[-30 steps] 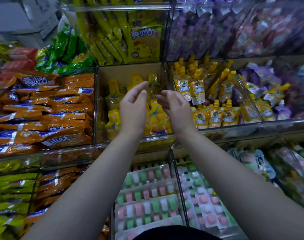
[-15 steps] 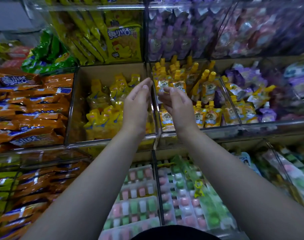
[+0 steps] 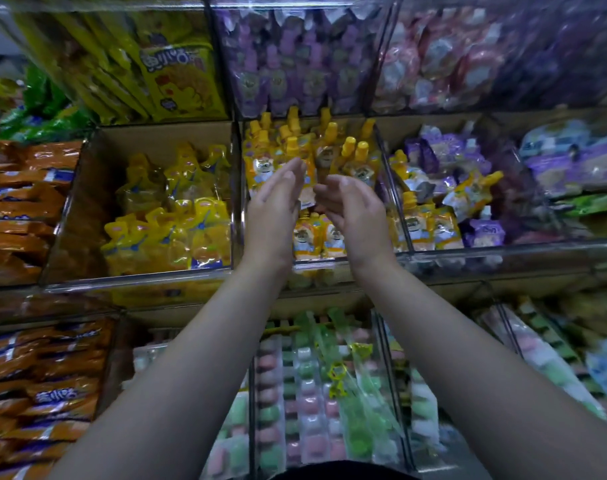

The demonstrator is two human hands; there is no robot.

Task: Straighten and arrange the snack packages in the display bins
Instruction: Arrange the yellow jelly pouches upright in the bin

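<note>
Both hands are raised in front of the clear bin [image 3: 381, 140] of orange spouted pouches [image 3: 333, 150] with yellow caps. My left hand [image 3: 276, 206] has straight fingers pointing up and holds nothing. My right hand [image 3: 355, 211] faces it, fingers relaxed and slightly bent, also holding nothing. A narrow gap separates the two palms, and more orange pouches [image 3: 315, 237] stand at the bin's front below the hands. To the left is a bin of yellow clear-wrapped packs [image 3: 177, 216].
Orange snack bags [image 3: 21, 202] fill the left bins. Mixed purple and orange pouches [image 3: 447, 188] lie jumbled in the right bin. Yellow bags [image 3: 177, 71] and purple pouches [image 3: 288, 64] sit above. Pastel candy trays [image 3: 305, 393] lie below my arms.
The view and both hands shifted right, from the yellow-pack bin to the orange spouted-pouch bin. The hands stayed close together and hold nothing.
</note>
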